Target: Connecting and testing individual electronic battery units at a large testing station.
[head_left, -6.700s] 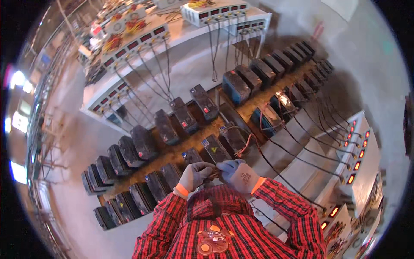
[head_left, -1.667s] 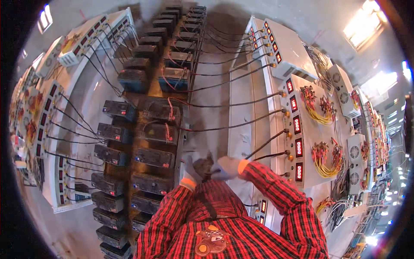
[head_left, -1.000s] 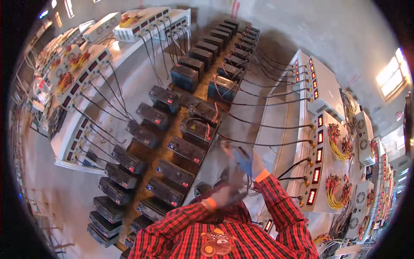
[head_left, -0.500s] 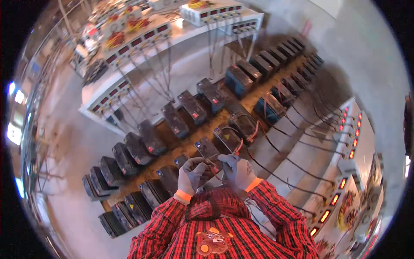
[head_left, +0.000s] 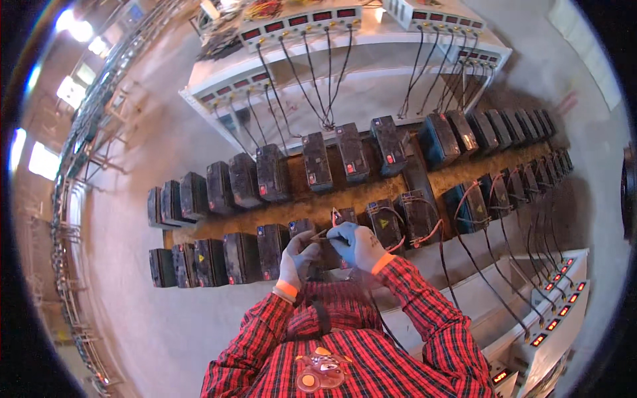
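My left hand [head_left: 296, 260], in a grey-blue glove, has its fingers closed beside my right hand. The gloved right hand [head_left: 358, 247] pinches a thin cable lead [head_left: 322, 234] that spans the gap between both hands. A small reddish clip-like tip [head_left: 334, 215] shows just above the right fingers, over a dark battery [head_left: 346, 216]. From under the right hand, a dark cable hangs down beside my body. Just right of that hand is a battery [head_left: 385, 224] with a yellow triangle label. What the left fingertips grip is partly hidden.
Two rows of dark batteries [head_left: 317, 162] stand on a brown wooden base [head_left: 285, 213]. Beyond them is a white bench [head_left: 285, 60] carrying metered units with hanging cables. At lower right, a unit with red displays [head_left: 554, 318] feeds cables to the near row. Grey floor [head_left: 126, 219] lies left.
My view has turned, so the battery rows now run nearly level across it. Both hands stay close together at the lead; the left thumb has moved apart from its bent fingers.
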